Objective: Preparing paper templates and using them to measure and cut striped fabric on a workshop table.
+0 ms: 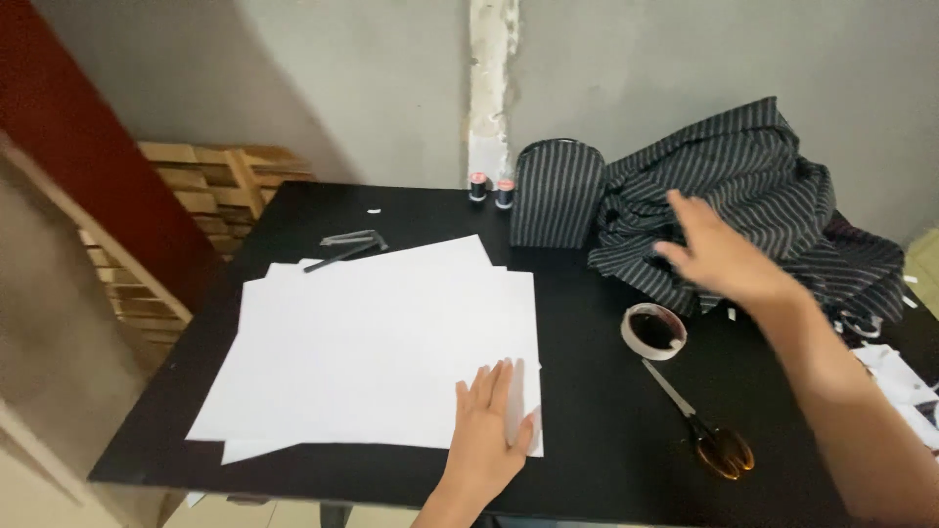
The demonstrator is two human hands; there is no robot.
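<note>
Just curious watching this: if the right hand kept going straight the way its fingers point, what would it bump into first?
Most likely the striped dark fabric heaped just beyond the right hand; the hand is blurred and raised, so depth is uncertain.

The light is soft and even, like daylight indoors, and no hard shadows fall. The white paper sheets look very bright, almost without detail, against the dark tabletop. The right hand is blurred by motion. The left edge of the picture is smeared and out of focus.
</note>
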